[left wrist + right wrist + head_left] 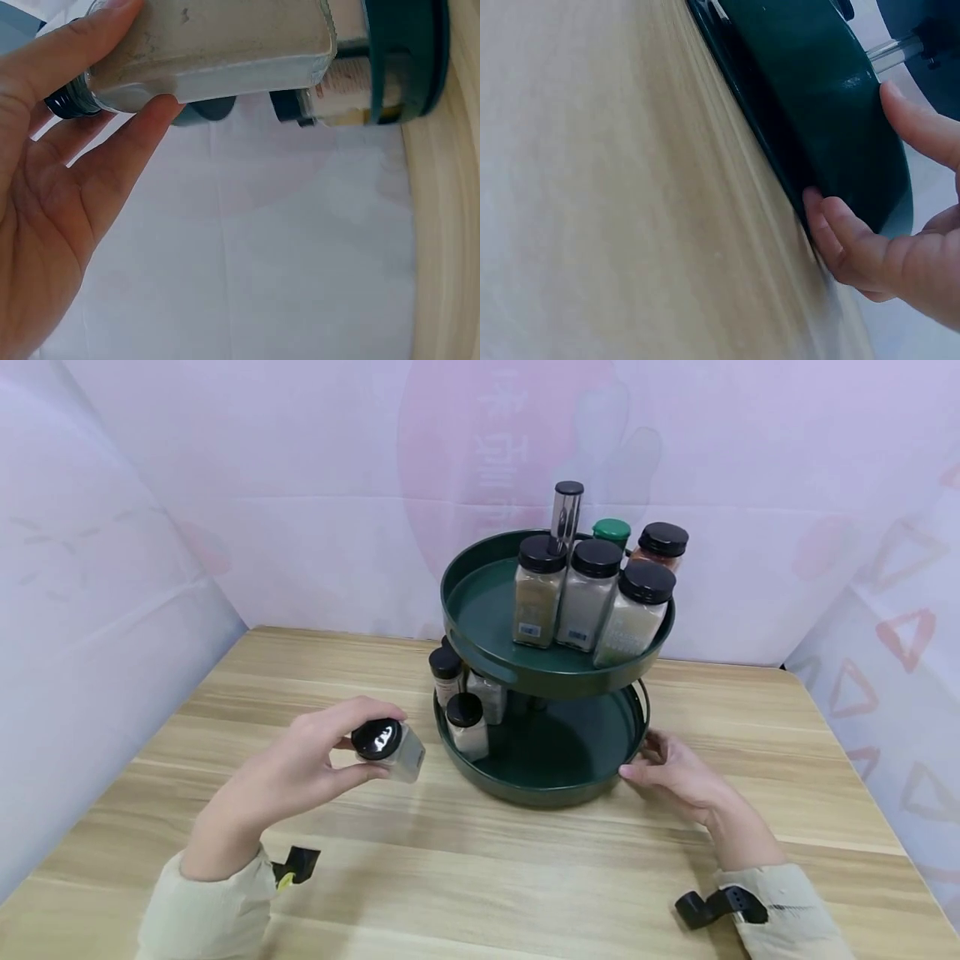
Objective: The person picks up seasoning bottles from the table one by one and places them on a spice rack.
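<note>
Between the thumb and fingers of my left hand [303, 764] is a clear square spice jar [405, 755] with a black lid, tilted above the table. The left wrist view shows the jar's pale contents [217, 52] close up. Left of centre on the lower tray of a dark green two-tier turntable rack [551, 795] stand several small black-lidded jars [469, 735]. My right hand [678, 774] grips the lower tray's wall at its right side. In the right wrist view its thumb [915, 124] is at the rim and the fingers [847, 232] are at the tray's lower edge.
On the upper tray [480, 585], several taller spice jars [540, 597] crowd the right side, with a slim grinder-like tube [567, 510] and a green-capped jar [611, 531] behind. A wooden table [450, 877] carries the rack; pale printed cloth [322, 460] hangs around it.
</note>
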Demonstrator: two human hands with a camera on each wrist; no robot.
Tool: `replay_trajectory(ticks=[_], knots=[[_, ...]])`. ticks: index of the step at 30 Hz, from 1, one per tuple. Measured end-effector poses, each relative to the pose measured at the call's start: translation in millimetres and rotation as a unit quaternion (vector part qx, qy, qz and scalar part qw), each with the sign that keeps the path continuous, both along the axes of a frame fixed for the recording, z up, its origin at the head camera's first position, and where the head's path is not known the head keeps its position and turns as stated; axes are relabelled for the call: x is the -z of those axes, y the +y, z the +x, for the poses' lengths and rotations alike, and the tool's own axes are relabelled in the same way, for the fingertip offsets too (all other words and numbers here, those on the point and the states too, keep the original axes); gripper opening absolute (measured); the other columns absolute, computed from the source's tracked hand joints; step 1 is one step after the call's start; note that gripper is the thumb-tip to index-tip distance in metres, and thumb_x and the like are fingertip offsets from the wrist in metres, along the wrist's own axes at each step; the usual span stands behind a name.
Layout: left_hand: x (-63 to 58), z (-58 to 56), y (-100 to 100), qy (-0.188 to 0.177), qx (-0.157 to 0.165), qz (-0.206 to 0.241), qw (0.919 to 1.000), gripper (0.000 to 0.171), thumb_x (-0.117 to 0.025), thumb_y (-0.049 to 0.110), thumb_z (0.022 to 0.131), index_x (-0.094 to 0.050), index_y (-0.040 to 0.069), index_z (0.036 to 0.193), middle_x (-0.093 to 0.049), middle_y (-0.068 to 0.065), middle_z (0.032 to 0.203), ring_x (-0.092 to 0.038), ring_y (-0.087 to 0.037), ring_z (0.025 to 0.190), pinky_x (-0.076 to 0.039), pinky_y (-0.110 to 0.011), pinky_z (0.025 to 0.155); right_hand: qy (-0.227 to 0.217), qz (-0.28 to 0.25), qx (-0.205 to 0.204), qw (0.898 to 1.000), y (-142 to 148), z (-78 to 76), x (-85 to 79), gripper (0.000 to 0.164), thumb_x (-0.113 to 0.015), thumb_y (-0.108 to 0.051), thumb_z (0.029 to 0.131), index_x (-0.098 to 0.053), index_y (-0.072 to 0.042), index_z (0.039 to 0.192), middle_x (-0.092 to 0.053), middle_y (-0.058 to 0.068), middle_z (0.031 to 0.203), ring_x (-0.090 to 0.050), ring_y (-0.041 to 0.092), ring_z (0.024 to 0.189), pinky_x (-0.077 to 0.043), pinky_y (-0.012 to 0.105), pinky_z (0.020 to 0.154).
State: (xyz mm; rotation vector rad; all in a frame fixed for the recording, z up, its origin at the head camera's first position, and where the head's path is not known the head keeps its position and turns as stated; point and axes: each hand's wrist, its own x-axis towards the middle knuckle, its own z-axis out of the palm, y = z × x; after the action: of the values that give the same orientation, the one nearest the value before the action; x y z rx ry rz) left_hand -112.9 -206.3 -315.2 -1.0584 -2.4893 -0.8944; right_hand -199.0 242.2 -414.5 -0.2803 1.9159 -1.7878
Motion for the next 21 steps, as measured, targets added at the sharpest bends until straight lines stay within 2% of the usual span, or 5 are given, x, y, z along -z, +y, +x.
replay_trajectory(ticks=[3,7,10,13,21], knots=[[-4.0,-1.6,10.8,-0.002,0.021,0.004,0.9998,0.064,-0.085,-0.002,0.071,-0.060,0.013,0.128,-0.068,-0.001,0.117,-0.064,-0.008,0.098,-0.057,-0.019,0.078,-0.022,-0.026,-0.007,0.999,2.5,-1.8,2.2,0.098,-0.065,0.000,0.091,0.011,0.011,0.152,-0.003,0.034,0.158,-0.049,0.006,0.105,-0.052,0.015,0.089],[-5.8,-5.9,25.8,-0.005,0.055,0.014,0.9984,0.063,-0.085,-0.002,0.072,-0.059,0.011,0.128,-0.068,-0.002,0.117,-0.065,-0.010,0.098,-0.059,-0.022,0.080,-0.043,-0.058,-0.006,0.997,6.6,-3.6,5.7,0.102,-0.065,0.001,0.091,0.016,0.009,0.151,0.010,0.032,0.161,-0.040,0.015,0.128,-0.053,0.017,0.093],[-5.8,-9.6,37.8,-0.004,0.076,0.025,0.9968,0.062,-0.084,-0.002,0.073,-0.059,0.009,0.128,-0.068,-0.004,0.117,-0.065,-0.012,0.098,-0.059,-0.023,0.082,-0.052,-0.079,-0.007,0.995,8.7,-3.9,8.0,0.102,-0.064,0.003,0.091,0.018,0.009,0.151,0.011,0.031,0.161,-0.042,0.011,0.128,-0.053,0.018,0.095],[-5.6,-12.8,48.8,-0.007,0.084,0.033,0.9959,0.061,-0.084,-0.002,0.073,-0.059,0.008,0.128,-0.067,-0.005,0.119,-0.065,-0.013,0.101,-0.059,-0.024,0.084,-0.057,-0.089,-0.009,0.994,9.7,-4.1,8.7,0.102,-0.063,0.003,0.091,0.019,0.009,0.151,0.012,0.031,0.161,-0.050,0.000,0.114,-0.053,0.018,0.095],[-4.0,-24.3,67.7,-0.007,0.086,0.034,0.9957,0.058,-0.084,0.004,0.076,-0.059,0.008,0.128,-0.065,-0.005,0.125,-0.062,-0.016,0.109,-0.057,-0.030,0.092,-0.062,-0.099,-0.006,0.993,7.5,-4.0,6.0,0.101,-0.063,0.004,0.092,0.018,0.008,0.152,0.011,0.030,0.161,-0.052,0.003,0.113,-0.054,0.018,0.094]])
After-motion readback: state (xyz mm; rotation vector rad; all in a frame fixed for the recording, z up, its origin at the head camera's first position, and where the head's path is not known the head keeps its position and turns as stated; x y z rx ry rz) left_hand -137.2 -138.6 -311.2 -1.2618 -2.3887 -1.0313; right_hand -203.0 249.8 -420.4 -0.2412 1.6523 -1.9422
